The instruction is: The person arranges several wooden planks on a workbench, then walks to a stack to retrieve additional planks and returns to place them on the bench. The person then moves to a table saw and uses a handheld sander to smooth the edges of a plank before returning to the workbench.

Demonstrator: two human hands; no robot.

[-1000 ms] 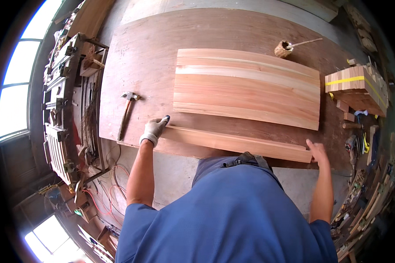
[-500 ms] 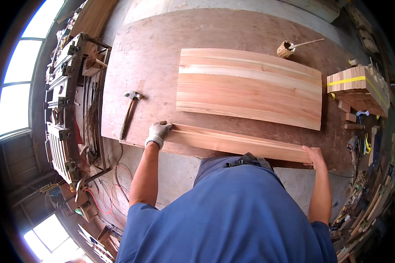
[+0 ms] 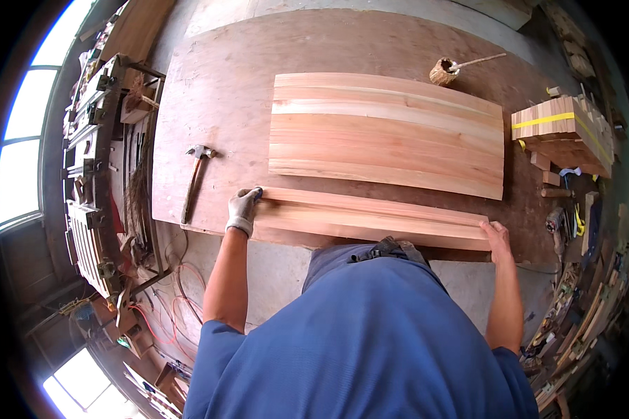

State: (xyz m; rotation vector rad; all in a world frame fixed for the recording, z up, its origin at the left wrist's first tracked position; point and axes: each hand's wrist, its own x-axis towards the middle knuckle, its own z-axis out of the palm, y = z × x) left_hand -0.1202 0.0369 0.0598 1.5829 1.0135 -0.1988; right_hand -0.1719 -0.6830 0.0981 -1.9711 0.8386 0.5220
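Observation:
My left hand (image 3: pixel 242 209), in a pale work glove, is closed round the left end of some long narrow wooden strips (image 3: pixel 370 218). Bare, my right hand (image 3: pixel 497 241) grips their right end. The strips lie side by side and span the front edge of the worktable, close to my waist; how many there are I cannot tell. Just beyond them a wide wooden panel (image 3: pixel 388 133), made of several boards edge to edge, rests on the table. My fingers' undersides are hidden by the wood.
On the brown worktable (image 3: pixel 217 98) a claw hammer (image 3: pixel 193 181) lies left of my gloved hand. A round pot (image 3: pixel 443 72) with a stick in it stands behind the panel. At right are a strapped wood stack (image 3: pixel 545 122) and a power drill (image 3: pixel 556 227). Clamps (image 3: pixel 94 164) line the left.
The strips have tilted in my hands and look wider apart, with more of their faces showing. Both hands still grip the ends. The whole view has shifted slightly.

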